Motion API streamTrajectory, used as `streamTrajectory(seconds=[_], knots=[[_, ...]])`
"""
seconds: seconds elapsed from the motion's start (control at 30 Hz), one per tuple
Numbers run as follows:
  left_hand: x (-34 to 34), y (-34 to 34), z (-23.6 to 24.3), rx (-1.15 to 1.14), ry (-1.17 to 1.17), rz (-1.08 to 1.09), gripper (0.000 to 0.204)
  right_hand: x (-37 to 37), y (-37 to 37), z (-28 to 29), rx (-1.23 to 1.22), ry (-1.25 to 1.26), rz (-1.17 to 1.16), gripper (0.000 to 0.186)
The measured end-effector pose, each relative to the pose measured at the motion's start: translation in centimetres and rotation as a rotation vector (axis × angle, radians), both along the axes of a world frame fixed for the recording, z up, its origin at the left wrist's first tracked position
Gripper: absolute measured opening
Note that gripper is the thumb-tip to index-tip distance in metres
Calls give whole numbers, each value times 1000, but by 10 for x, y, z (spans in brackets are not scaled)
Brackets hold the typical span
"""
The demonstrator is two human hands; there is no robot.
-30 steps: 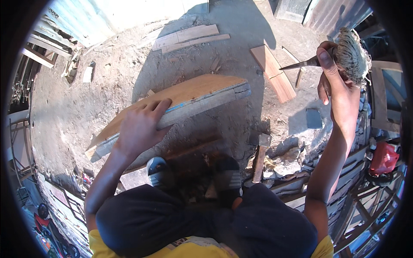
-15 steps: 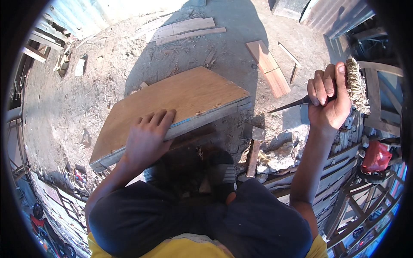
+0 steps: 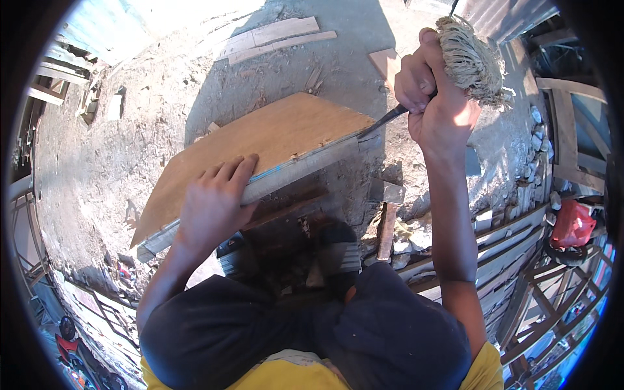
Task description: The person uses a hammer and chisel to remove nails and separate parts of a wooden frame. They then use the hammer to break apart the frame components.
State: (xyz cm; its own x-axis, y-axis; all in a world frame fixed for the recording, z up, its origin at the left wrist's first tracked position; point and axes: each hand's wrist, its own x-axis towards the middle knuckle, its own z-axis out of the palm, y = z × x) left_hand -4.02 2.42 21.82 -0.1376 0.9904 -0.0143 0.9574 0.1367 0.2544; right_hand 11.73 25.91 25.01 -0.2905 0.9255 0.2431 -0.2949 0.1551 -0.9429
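Observation:
My left hand lies on the near edge of a brown plywood-faced panel, its fingers stretched over the top face. The panel has a pale wooden frame along its side, with a blue streak on the near edge. My right hand is wrapped round a chisel with a dark narrow blade and a pale, badly frayed fibrous butt. The blade points down and left, its tip at the panel's right end; whether it touches is unclear. A hammer with a blocky head stands below that end.
Loose boards lie on the dirt floor beyond the panel. Stones and stacked slats are at the right, near a red plastic bag. Wooden frames line the right rim. My knees are below the panel.
My right hand has moved left and up, bringing the chisel blade from open space to the panel's right end. The left hand stays on the panel.

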Motion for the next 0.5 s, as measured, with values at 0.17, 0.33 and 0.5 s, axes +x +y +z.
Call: streamTrajectory(seconds=[0.17,0.33,0.5], knots=[[-9,6,-3,17,26,6,63,-9,1,1,67,0,17,11],[-17,10,4,4,6,30,61,-21,-1,13,70,123,219,7],[-28,20,7,75,2,27,50,-34,-7,17,11,248,291,14]])
